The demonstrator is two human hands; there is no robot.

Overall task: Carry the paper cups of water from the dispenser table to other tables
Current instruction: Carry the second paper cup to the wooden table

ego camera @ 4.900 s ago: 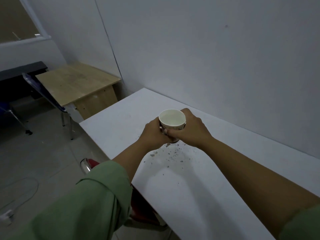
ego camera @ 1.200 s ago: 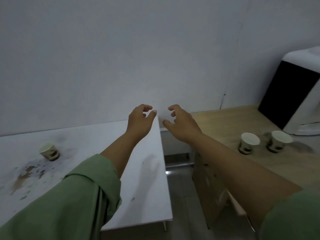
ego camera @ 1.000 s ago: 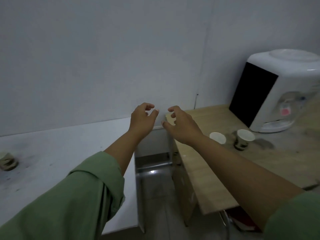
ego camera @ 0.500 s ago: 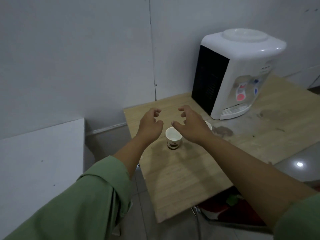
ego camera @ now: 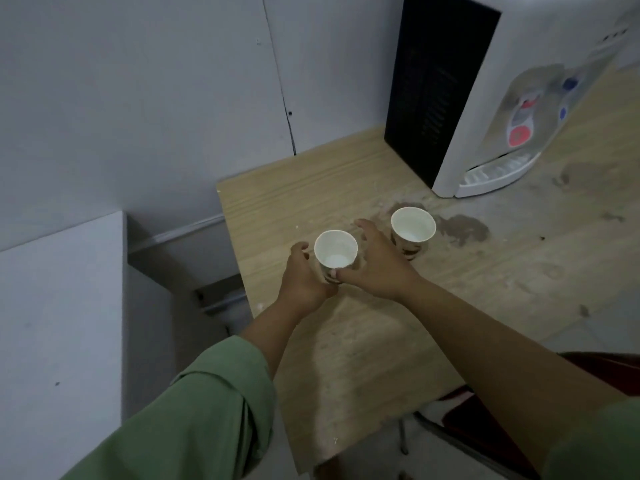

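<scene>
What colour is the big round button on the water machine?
Red, seen in the head view on the water dispenser front: red button.

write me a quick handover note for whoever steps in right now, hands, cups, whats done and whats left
Left hand and right hand are cupped around the near paper cup, thumbs touching its lower wall; it looks not yet lifted off the wooden dispenser table.
The second paper cup stands untouched just beyond the right hand, near the water dispenser.
Done: nothing that shows here.
Left: close the grip, lift the near cup level, carry it to another table, then return for the second cup.
</scene>
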